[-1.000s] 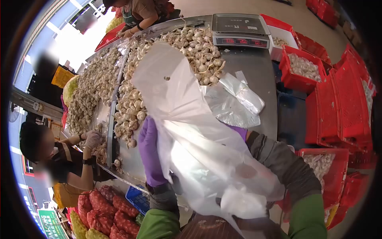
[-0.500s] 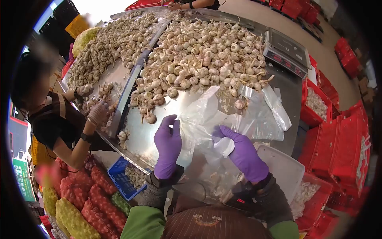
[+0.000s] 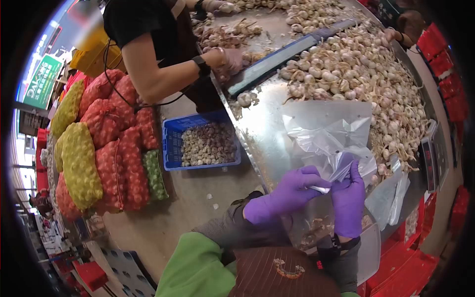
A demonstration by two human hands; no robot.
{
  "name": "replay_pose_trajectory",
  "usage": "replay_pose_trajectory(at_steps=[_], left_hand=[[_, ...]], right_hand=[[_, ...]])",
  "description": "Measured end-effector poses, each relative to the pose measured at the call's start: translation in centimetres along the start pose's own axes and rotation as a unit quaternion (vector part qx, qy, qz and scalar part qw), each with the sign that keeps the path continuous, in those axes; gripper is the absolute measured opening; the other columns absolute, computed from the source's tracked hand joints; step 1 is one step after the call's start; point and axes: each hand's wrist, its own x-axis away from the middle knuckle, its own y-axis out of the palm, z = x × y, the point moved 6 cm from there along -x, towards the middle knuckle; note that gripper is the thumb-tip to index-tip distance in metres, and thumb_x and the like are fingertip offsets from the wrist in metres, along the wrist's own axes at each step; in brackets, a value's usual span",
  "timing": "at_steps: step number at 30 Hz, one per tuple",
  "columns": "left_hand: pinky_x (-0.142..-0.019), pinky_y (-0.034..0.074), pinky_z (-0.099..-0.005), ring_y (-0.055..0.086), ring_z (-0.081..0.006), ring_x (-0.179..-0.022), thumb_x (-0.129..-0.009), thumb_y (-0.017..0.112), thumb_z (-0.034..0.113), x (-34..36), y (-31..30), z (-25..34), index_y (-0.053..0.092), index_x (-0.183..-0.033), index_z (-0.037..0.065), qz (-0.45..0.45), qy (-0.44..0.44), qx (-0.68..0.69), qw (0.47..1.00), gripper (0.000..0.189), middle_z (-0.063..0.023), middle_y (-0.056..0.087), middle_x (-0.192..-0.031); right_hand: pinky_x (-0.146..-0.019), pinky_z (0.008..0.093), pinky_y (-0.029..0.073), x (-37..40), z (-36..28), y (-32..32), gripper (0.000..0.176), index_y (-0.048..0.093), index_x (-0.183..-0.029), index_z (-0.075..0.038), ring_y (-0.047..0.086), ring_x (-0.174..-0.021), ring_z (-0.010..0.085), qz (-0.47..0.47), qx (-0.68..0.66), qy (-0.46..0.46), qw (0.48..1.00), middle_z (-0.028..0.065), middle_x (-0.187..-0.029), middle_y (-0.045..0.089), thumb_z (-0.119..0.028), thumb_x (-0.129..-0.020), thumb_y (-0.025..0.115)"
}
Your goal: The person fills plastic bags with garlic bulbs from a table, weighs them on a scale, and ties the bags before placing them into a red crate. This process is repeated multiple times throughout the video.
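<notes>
Both of my hands wear purple gloves and are close together over the metal table. My left hand (image 3: 289, 193) is closed on the gathered edge of a clear plastic bag (image 3: 329, 123). Beside it, my right hand (image 3: 348, 200) pinches the same bag, whose wide part spreads away from me over the metal surface. A large heap of garlic bulbs (image 3: 341, 69) lies beyond the bag and to its right. More clear bags (image 3: 388, 193) rest to the right of my right hand.
A gloved co-worker's hand (image 3: 230, 62) is at garlic beyond the metal divider (image 3: 292, 52). A blue crate (image 3: 170, 143) of garlic and red, yellow and green mesh sacks (image 3: 81, 163) stand at left. The scale (image 3: 429, 156) is at right, near red crates (image 3: 401, 267).
The view has turned left. My left hand has come over beside my right and taken hold of the bag, which now lies spread away from me.
</notes>
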Motion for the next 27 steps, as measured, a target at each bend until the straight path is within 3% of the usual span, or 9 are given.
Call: replay_pose_trajectory(at_steps=[4,7,9,13,15,22,24,26,27], left_hand=[[-0.067,0.045,-0.0243,0.057,-0.014,-0.075,-0.07,0.065,0.0,7.2,-8.3,-0.6,0.066,-0.089,0.006,-0.022,-0.09,-0.013,0.996,0.019,-0.0037,0.059,-0.08],[-0.083,0.041,-0.0309,0.055,-0.0209,-0.092,-0.068,0.071,0.018,13.7,-13.5,-1.1,0.063,-0.097,0.006,-0.086,-0.22,-0.182,0.954,0.032,-0.0071,0.059,-0.092],[-0.081,0.042,-0.0306,0.056,-0.0194,-0.09,-0.072,0.069,0.019,17.4,-15.7,-3.3,0.062,-0.1,0.005,-0.04,-0.214,-0.257,0.942,0.032,-0.0078,0.06,-0.094],[-0.071,0.045,-0.0295,0.058,-0.0178,-0.078,-0.076,0.063,0.028,24.1,-20.0,-11.9,0.062,-0.098,0.003,0.248,-0.395,-0.157,0.871,0.033,-0.0102,0.063,-0.086],[-0.068,0.046,-0.029,0.059,-0.0166,-0.073,-0.078,0.062,0.029,27.5,-20.8,-16.6,0.062,-0.097,0.002,0.33,-0.39,-0.136,0.849,0.033,-0.01,0.064,-0.082],[-0.067,0.045,-0.0391,0.06,-0.0288,-0.071,-0.077,0.058,0.034,43.0,-16.1,-29.5,0.062,-0.081,0.002,0.238,-0.558,-0.181,0.774,0.033,-0.0133,0.062,-0.075],[-0.056,0.045,-0.0287,0.055,-0.0147,-0.059,-0.079,0.059,0.034,49.2,-13.7,-33.0,0.063,-0.082,0.001,0.334,-0.604,0.021,0.724,0.033,-0.0061,0.061,-0.068],[-0.056,0.045,-0.0282,0.056,-0.0153,-0.06,-0.079,0.057,0.032,53.4,-12.4,-33.5,0.062,-0.087,0.0,0.35,-0.621,0.006,0.702,0.033,-0.0075,0.061,-0.071],[-0.056,0.046,-0.0281,0.056,-0.0154,-0.06,-0.08,0.057,0.031,54.4,-11.9,-32.1,0.061,-0.088,0.0,0.365,-0.62,0.011,0.694,0.033,-0.0079,0.061,-0.071]], right_hand=[[-0.08,0.0249,0.045,-2.2,-0.4,0.7,0.036,0.046,-0.115,0.001,0.054,-0.093,0.0163,-0.029,0.073,-0.017,0.997,0.0094,-0.103,0.057,-0.026,-0.091,0.044],[-0.09,0.0353,0.042,-1.4,-2.3,2.0,0.037,0.044,-0.12,-0.002,0.052,-0.103,0.0205,-0.035,0.585,-0.202,0.785,0.0085,-0.113,0.054,-0.022,-0.09,0.046],[-0.09,0.0332,0.04,-2.3,-2.1,1.7,0.039,0.039,-0.124,-0.001,0.052,-0.1,0.0179,-0.062,0.243,-0.154,0.956,0.0065,-0.112,0.054,-0.019,-0.09,0.045],[-0.087,0.0274,0.039,-1.1,0.3,2.3,0.037,0.039,-0.125,0.001,0.05,-0.096,0.0141,-0.004,0.117,-0.102,0.988,0.0053,-0.11,0.054,-0.015,-0.092,0.041],[-0.08,0.0226,0.04,1.0,0.2,3.3,0.037,0.041,-0.123,0.002,0.049,-0.09,0.0104,0.022,0.647,-0.297,0.702,0.0056,-0.101,0.056,-0.015,-0.091,0.044],[-0.078,0.0231,0.04,1.2,10.9,0.8,0.042,0.036,-0.128,-0.002,0.05,-0.086,0.0101,-0.133,0.58,-0.267,0.758,0.0039,-0.1,0.055,-0.018,-0.091,0.046],[-0.076,0.0376,0.045,-0.6,14.9,-6.7,0.044,0.037,-0.131,-0.014,0.056,-0.086,0.0198,-0.114,0.724,0.052,0.678,0.0063,-0.106,0.056,-0.011,-0.087,0.043],[-0.071,0.0439,0.045,1.6,17.5,-3.1,0.037,0.048,-0.121,-0.01,0.058,-0.081,0.026,-0.309,0.724,-0.496,0.366,0.0101,-0.099,0.059,-0.012,-0.084,0.047],[-0.071,0.0439,0.045,-0.3,18.5,-6.2,0.037,0.048,-0.121,-0.01,0.058,-0.081,0.026,-0.33,0.708,-0.501,0.372,0.0101,-0.099,0.059,-0.012,-0.084,0.047]])
